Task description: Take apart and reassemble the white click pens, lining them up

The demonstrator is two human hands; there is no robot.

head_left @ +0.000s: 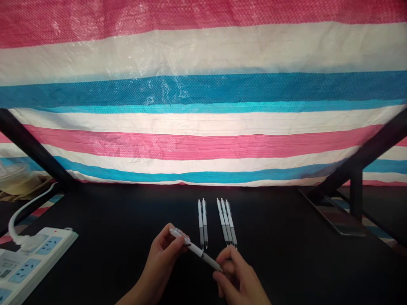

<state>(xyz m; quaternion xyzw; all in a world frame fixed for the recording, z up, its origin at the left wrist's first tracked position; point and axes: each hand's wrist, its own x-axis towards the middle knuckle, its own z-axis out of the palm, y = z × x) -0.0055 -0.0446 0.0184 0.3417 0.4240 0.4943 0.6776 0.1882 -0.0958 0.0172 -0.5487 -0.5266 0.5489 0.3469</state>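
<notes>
My left hand (162, 256) and my right hand (237, 275) both grip a white retractable pen (195, 249) with a grey barrel end, held at a slant above the black tabletop (111, 220). The left fingers wrap its clip end, and the right fingertips pinch the end near the tip. Just beyond my hands, two similar pens (202, 223) lie side by side. Three more pens (227, 222) lie close together to their right, almost touching my right hand.
A white power strip (32, 262) with a white cable (22, 216) sits at the left table edge. A striped pink, white and blue tarp (203, 89) hangs behind the table. Dark frame bars (34, 148) slant at both sides, and a flat dark panel (333, 214) leans at right.
</notes>
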